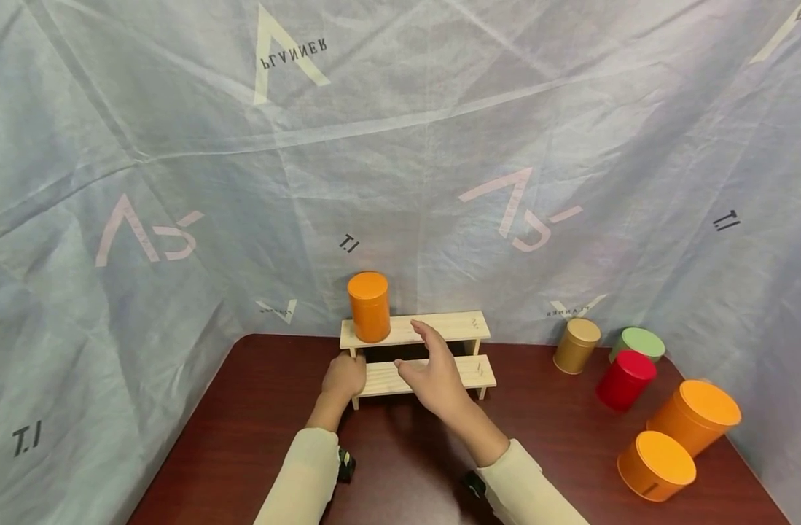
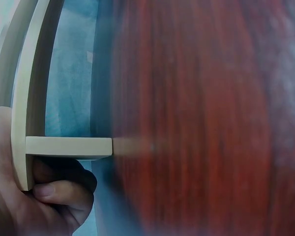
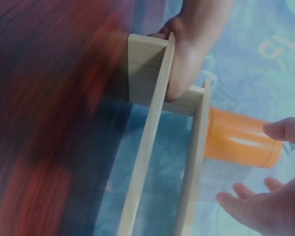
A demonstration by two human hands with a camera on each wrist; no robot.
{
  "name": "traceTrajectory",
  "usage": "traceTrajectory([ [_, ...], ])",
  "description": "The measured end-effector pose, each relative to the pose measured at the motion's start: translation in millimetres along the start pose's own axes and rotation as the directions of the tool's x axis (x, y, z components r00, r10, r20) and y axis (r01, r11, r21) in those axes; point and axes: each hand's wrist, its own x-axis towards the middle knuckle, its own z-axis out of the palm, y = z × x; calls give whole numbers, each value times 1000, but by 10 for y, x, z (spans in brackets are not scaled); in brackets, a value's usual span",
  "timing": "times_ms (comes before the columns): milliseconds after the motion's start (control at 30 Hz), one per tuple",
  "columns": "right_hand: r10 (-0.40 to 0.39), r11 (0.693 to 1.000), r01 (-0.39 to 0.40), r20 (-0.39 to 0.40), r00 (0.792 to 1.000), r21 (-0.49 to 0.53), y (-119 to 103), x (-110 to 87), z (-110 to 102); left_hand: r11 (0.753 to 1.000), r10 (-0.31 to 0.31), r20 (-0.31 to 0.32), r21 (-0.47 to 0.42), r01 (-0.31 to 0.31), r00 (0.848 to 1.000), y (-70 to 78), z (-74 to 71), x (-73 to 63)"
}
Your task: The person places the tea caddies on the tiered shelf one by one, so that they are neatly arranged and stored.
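Note:
A two-step wooden stand stands on the table, with a tall orange canister upright on the left end of its upper step. My left hand grips the left end of the lower step; in the left wrist view its fingers curl under the board beside the leg. Over the lower step hovers my right hand, thumb and fingers spread and holding nothing. In the right wrist view, the right hand appears near the orange canister, apart from it.
To the right on the brown table stand a gold canister, a green canister, a red canister, a large orange canister and a short orange canister. A grey printed cloth hangs behind and at the sides.

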Motion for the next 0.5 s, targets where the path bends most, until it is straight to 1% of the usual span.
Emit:
traceTrajectory([
  [300, -63, 992, 63, 2, 998, -111, -72, -131, -182, 1000, 6, -8, 0, -6, 1000, -14, -15, -2],
  [433, -62, 988, 62, 5, 998, -143, -44, -192, -254, 1000, 5, 9, -5, -5, 1000, -23, 10, 16],
  [500, -63, 987, 65, 16, 998, -149, -25, -224, -284, 1000, 13, 6, -2, -13, 1000, -30, 19, 21],
])
